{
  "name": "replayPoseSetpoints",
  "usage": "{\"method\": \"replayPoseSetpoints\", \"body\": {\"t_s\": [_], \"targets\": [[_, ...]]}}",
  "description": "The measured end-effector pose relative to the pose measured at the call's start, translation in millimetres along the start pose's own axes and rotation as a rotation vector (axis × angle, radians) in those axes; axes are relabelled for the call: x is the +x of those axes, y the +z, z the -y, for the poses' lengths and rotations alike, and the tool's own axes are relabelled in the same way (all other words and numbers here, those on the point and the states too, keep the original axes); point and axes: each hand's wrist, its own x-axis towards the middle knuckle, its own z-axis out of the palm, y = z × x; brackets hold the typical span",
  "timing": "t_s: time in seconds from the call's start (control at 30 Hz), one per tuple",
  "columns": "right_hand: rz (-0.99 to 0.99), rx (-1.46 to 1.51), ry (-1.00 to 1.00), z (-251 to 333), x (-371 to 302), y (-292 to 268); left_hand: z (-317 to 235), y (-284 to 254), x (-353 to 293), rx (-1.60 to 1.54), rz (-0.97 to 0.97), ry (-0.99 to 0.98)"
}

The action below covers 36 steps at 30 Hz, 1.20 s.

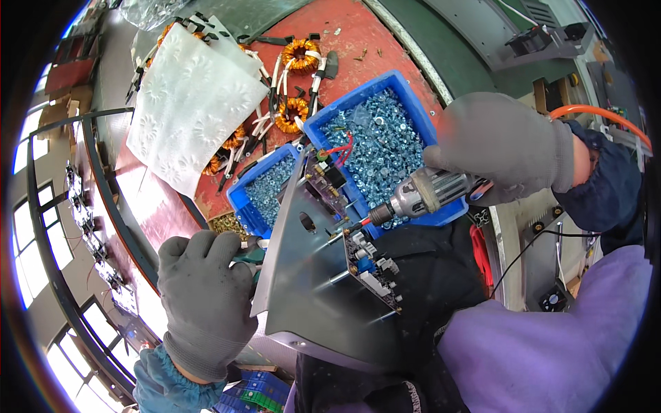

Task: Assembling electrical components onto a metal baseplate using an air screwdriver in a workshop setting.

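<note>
My gloved left hand is closed around a green-handled tool at the left edge of a bent sheet-metal panel; the tool's kind is mostly hidden. The panel stands tilted over my lap. A circuit board sits on metal standoffs on its right face, and another board with red wires is mounted higher up. My gloved right hand grips a power screwdriver. Its bit points left and reaches the upper corner of the lower board, where contact is hard to tell.
Behind the panel, a large blue bin and a smaller blue bin hold bluish metal fasteners. Orange-copper toroidal coils with white leads lie on the red tabletop, partly under a white foam sheet. An orange hose runs behind my right wrist.
</note>
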Motion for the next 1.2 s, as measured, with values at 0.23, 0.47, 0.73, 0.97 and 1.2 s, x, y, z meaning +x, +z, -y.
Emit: {"method": "replayPoseSetpoints", "body": {"t_s": [0.23, 0.47, 0.73, 0.97, 1.2], "targets": [[-0.036, 0.027, 0.007, -0.9, -1.4, 3.4, 0.2, 0.5, -0.8, 0.011, 0.006, -0.008], [-0.026, -0.052, -0.004, 2.1, 3.5, -4.1, 1.6, 0.9, -0.8, 0.007, -0.004, -0.01], [-0.21, -0.483, -0.089, 1.7, 20.6, 8.4, -1.1, 4.0, -1.9, -0.011, 0.029, -0.043], [-0.228, -0.457, -0.102, 1.2, 13.7, 5.5, -6.0, 3.8, -9.2, 0.006, 0.027, -0.078], [-0.091, -0.233, 0.015, 2.3, -2.2, 9.1, 1.8, 11.8, -10.7, 0.01, -0.05, -0.066]]}}
